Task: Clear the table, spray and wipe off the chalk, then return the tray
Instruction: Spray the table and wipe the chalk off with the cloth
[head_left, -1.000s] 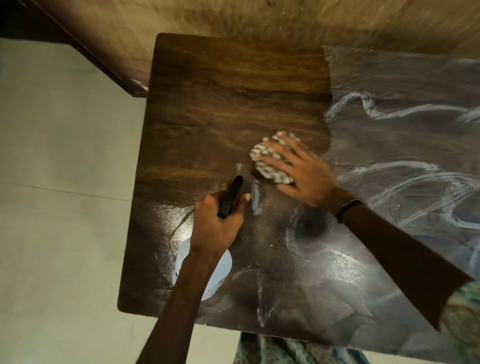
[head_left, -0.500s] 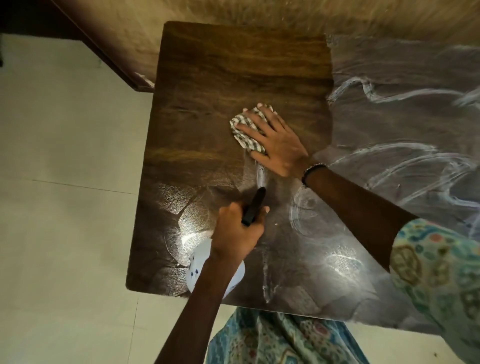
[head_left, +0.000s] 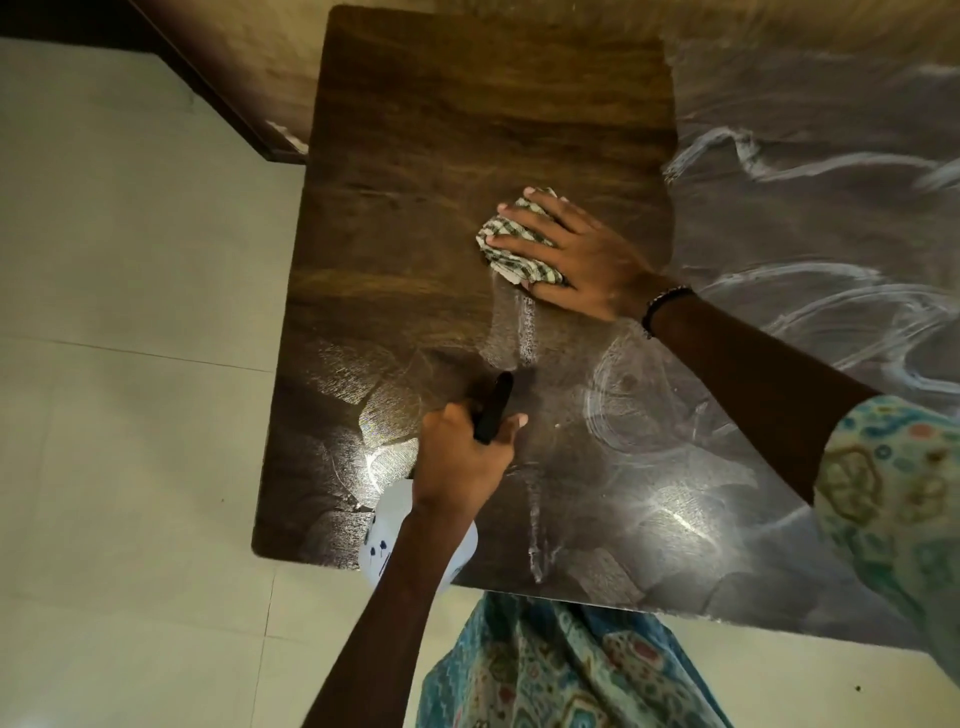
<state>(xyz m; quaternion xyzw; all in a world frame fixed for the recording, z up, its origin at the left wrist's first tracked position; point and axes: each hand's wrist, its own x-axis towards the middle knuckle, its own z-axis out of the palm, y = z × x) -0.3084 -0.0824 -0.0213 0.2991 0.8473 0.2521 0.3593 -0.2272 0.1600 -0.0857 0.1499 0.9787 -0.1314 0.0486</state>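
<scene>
The checked cloth (head_left: 511, 249) is pressed flat under the right hand (head_left: 576, 260), fingers spread for wiping, just beyond the spray bottle (head_left: 415, 535), which is gripped ready by the left hand (head_left: 462, 457); chalk (head_left: 810, 322) is left off to the bottle's right.

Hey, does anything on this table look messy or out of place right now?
Yes. White chalk swirls still cover the table's right side, and a chalk streak sits just below the checked cloth under the right hand.
</scene>
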